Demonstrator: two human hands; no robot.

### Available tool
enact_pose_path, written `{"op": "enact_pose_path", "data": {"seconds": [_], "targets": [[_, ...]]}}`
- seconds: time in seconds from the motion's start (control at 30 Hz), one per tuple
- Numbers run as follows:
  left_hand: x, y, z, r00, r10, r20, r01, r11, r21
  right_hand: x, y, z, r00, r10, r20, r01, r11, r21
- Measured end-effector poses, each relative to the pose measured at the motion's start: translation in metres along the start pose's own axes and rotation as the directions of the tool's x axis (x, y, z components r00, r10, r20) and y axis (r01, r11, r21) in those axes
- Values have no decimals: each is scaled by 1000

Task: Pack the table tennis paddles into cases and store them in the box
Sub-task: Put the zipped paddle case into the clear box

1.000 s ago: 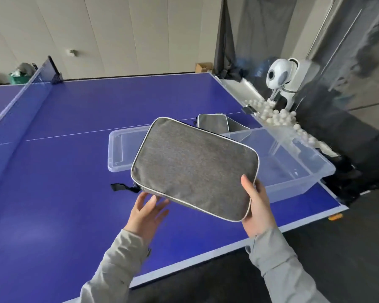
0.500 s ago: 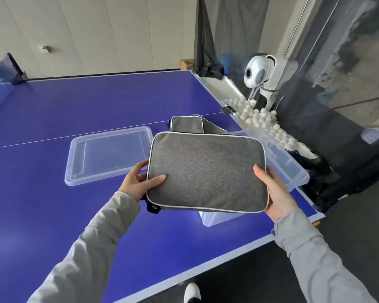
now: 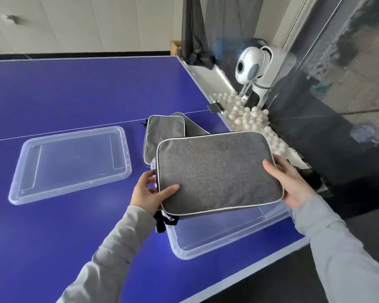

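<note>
While both hands grip its ends, the case [image 3: 217, 171] (seemingly clear) overhangs the box [image 3: 217, 243].

Three cases [image 3: 217, 171], one box [image 3: 206, 248], one lid [image 3: 70, 162]

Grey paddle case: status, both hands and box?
Left hand and right hand both gripping grey paddle case, held over open clear box. Not yet in. Lid off, left of it. Nothing blocking the box.

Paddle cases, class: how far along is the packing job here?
Done: the lid is off, beside the box. In hand: left hand and right hand hold a closed grey case above the box. Left: lower it in, then the other cases behind.
</note>
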State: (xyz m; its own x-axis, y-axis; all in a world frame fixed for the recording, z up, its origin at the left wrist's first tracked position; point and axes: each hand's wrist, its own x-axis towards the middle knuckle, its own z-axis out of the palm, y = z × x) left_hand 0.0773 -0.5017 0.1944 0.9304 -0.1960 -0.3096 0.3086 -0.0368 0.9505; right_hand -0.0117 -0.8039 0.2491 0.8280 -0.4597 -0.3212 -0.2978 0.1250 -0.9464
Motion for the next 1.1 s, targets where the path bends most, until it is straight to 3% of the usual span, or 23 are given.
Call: {"op": "enact_pose_path", "data": {"seconds": [0.43,0.57,0.73,0.9,1.1], "targets": [[3,-37,73,975,-40,-217,74,985,153,91,35,-45,982,96,164,-55,969,-240],[6,-59,95,951,-94,-296,190,930,315,117,58,-50,973,128,190,-38,908,-418],[16,-84,110,901,-198,-387,354,850,390,131,78,-49,947,205,245,-16,795,-606],[30,-99,115,866,-291,-406,458,788,412,144,98,-44,904,317,285,-90,796,-599],[45,-106,115,827,-391,-404,551,708,442,153,116,-38,894,392,218,-120,678,-726]]}}
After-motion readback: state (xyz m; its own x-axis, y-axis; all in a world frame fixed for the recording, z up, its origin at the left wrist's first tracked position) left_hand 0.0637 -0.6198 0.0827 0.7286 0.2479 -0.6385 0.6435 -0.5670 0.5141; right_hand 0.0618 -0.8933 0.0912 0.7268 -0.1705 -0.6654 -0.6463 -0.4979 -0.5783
